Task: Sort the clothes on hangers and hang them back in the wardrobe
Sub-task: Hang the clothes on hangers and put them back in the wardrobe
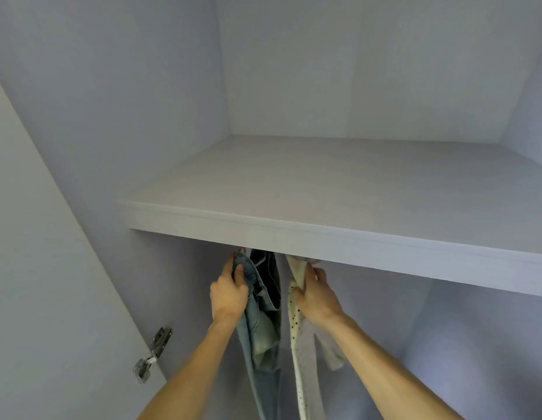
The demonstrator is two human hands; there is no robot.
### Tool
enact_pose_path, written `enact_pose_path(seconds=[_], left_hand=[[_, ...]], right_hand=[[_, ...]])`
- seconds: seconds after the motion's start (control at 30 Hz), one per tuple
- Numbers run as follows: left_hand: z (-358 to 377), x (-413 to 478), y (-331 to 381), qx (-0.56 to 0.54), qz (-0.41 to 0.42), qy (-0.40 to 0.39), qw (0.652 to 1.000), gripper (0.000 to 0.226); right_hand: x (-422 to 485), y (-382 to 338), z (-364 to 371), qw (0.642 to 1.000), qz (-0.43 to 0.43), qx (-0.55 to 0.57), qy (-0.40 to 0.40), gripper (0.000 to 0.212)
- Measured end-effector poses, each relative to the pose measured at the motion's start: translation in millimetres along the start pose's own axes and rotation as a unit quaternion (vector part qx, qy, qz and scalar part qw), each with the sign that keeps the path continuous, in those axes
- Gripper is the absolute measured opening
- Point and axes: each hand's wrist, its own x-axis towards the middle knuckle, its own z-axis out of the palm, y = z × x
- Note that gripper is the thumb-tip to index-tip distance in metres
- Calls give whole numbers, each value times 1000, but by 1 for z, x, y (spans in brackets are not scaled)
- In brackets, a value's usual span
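Holding jeans (257,313) w/ left hand (228,294), fingers curled on the waist; right hand (316,294) pinches dotted top (297,322). Both reach under shelf (324,237), prob. to hook them up.

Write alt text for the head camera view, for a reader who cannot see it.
Two bare hands reach up under a white wardrobe shelf: the left hand grips hanging light blue jeans, the right hand grips a cream dotted garment. A darker denim piece hangs between them, and a metal hinge shows on the open door at left.
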Motion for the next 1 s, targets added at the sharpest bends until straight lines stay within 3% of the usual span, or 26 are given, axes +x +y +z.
enact_pose_path(seconds=[0.13, 0.33, 0.57, 0.83, 1.0], left_hand=[[-2, 3, -7, 20, 7, -1, 1000, 43], [-15, 14, -25, 44, 4, -2, 999, 43], [-43, 46, -46, 36, -56, 37, 997, 42], [-78, 68, -59, 154, -58, -103, 981, 51], [-87, 71, -62, 161, -39, -142, 976, 61]], right_hand=[[-3, -16, 30, 999, 34, 13, -13, 78], [-12, -29, 60, 999, 29, 16, 10, 69], [19, -83, 86, 997, 17, 7, -71, 73], [55, -150, 139, 995, 10, -1, -101, 78], [66, -161, 139, 993, 2, -10, -122, 73]])
